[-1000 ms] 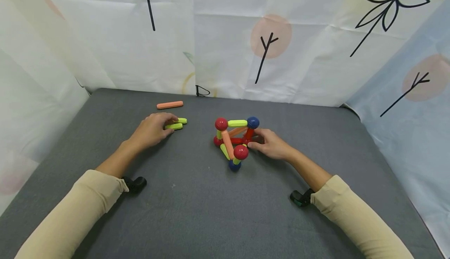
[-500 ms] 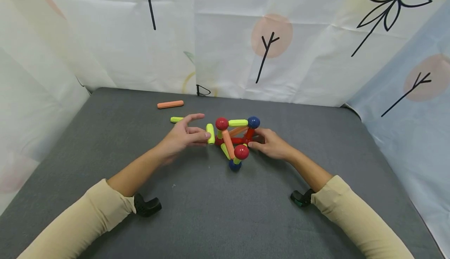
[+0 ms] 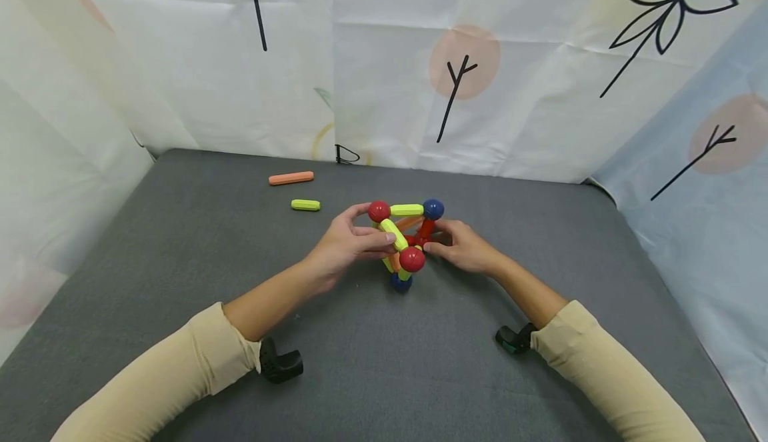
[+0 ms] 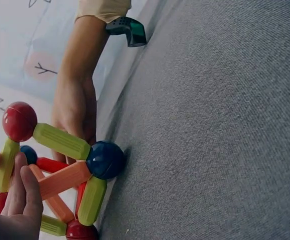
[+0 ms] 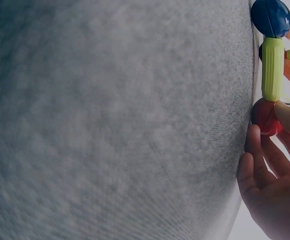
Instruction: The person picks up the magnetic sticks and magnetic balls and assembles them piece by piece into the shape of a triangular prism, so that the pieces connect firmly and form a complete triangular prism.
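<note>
A frame of coloured balls and rods, likely a magnetic building set, stands on the grey table. My left hand pinches a yellow-green rod at the frame's upper left side. This rod spans between the upper red ball and the near red ball, its ends right at both, as the left wrist view also shows. On the right, my right hand grips a low red ball between thumb and fingers. A blue ball forms the far top corner; another blue ball sits at the near base.
A loose yellow-green rod lies left of the frame. Behind it, an orange rod rests near the table's back edge. White printed cloth hangs behind and at the sides of the grey table.
My left hand picked up one of two yellow-green rods on the left and carried it right, onto the frame's upper side. My right hand stayed in place.
</note>
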A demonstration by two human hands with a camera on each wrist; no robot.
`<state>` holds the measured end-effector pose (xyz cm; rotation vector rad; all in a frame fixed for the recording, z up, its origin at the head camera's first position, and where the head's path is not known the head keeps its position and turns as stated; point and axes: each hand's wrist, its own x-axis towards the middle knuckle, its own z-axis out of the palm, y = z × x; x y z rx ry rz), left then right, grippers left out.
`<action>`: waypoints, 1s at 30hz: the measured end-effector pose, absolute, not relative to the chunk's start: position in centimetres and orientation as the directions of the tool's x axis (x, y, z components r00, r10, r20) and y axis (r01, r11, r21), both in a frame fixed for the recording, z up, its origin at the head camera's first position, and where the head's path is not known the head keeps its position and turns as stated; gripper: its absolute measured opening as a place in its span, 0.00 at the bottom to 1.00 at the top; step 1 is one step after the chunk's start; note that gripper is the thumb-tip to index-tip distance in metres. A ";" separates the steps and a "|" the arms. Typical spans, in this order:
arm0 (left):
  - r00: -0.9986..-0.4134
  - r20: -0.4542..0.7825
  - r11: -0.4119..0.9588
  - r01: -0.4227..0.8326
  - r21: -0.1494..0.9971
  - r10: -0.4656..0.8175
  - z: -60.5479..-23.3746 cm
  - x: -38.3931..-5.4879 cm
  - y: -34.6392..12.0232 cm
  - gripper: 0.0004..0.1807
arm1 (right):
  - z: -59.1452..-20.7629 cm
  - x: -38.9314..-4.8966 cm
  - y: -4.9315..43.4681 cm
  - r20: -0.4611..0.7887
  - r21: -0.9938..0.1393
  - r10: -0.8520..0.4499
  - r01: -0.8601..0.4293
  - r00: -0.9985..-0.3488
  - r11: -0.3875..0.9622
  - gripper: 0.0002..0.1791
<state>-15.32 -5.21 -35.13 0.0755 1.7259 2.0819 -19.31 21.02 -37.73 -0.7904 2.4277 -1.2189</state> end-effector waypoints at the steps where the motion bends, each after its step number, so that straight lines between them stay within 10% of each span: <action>1: -0.906 -0.227 -0.132 -0.290 0.948 0.358 -35.1 -15.3 -5.2 0.41 | -37.7 -19.3 21.0 -0.028 -0.808 -0.601 -0.336 -0.798 0.484 0.21; 18: -0.887 -0.293 -0.112 -0.352 0.929 0.358 -34.9 -16.2 -5.9 0.35 | -37.8 -19.4 20.7 -0.037 -0.784 -0.588 -0.342 -0.808 0.518 0.23; 24: -0.905 -0.169 0.184 -0.103 0.977 0.389 -36.3 -15.2 -6.6 0.36 | -37.6 -19.2 20.7 -0.030 -0.756 -0.579 -0.361 -0.815 0.547 0.21; 30: -0.874 -0.109 0.423 0.116 0.899 0.473 -38.2 -14.0 -6.1 0.60 | -37.5 -18.8 21.0 -0.006 -0.698 -0.566 -0.402 -0.824 0.593 0.20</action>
